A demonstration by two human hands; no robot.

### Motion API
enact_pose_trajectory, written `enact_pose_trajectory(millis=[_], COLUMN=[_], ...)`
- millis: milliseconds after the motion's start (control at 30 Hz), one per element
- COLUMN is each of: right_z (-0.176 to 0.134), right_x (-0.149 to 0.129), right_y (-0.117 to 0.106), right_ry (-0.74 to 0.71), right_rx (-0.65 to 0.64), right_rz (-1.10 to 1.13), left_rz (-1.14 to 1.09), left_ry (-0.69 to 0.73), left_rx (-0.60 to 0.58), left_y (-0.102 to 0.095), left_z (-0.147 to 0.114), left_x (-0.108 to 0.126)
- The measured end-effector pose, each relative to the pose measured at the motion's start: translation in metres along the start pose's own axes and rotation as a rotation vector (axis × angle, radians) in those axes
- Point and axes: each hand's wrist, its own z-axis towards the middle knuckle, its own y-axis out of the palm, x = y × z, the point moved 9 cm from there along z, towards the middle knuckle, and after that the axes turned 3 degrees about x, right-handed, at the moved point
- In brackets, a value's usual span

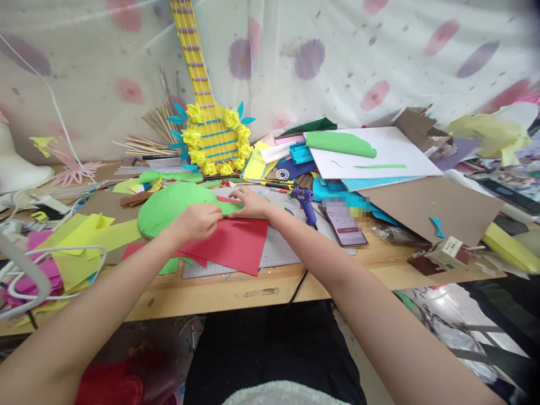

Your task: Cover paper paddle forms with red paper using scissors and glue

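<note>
A green paper-covered shape (177,203) with a rounded body and a narrow neck lies on the table, its neck pointing right. My left hand (197,221) is closed, fingertips pressed together at the near edge where body meets neck; what they pinch is hidden. Across the neck rests my right hand (251,203), fingers apart and touching the green surface. Red paper sheets (236,242) lie under and in front of the neck, over a grey cutting mat (278,253). A purple glue gun (306,207) stands just right of my right hand.
Behind leans a yellow paper guitar (219,140) trimmed with flowers. A phone (343,222) lies to the right, near a white board (379,152) and brown cardboard (430,208). Yellow paper (84,239) and white cables (59,270) crowd the left. A small box (442,256) sits near the front edge.
</note>
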Motion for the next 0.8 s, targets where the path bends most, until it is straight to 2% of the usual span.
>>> enact_pose_trajectory(millis=[100,167,300,400,500,567,700,800], right_z=[-0.012,-0.017,-0.016,-0.009,-0.002,0.001,0.004,0.005], right_x=[-0.005,-0.001,0.004,-0.004,-0.019,-0.027,-0.03,-0.031], right_y=[0.011,0.014,0.005,-0.002,0.0,0.007,0.025,0.032], right_ry=[-0.04,-0.018,0.065,0.114,0.126,0.123,0.126,0.108], right_rx=[0.023,0.064,0.164,0.202,0.195,0.171,0.11,0.088], right_rz=[-0.054,-0.074,-0.041,-0.011,0.037,0.089,0.151,0.172], left_rz=[-0.081,-0.154,-0.232,-0.241,-0.224,-0.23,-0.209,-0.113], left_ry=[0.118,0.134,-0.004,-0.106,-0.153,-0.121,-0.039,-0.154], left_rx=[-0.102,-0.182,-0.337,-0.37,-0.291,-0.21,-0.012,0.15], left_y=[0.032,0.052,0.083,0.094,0.092,0.084,0.054,0.029], left_z=[-0.01,-0.016,-0.023,-0.022,-0.013,-0.007,-0.005,-0.007], left_x=[0.029,0.039,0.039,0.038,0.04,0.046,0.053,0.034])
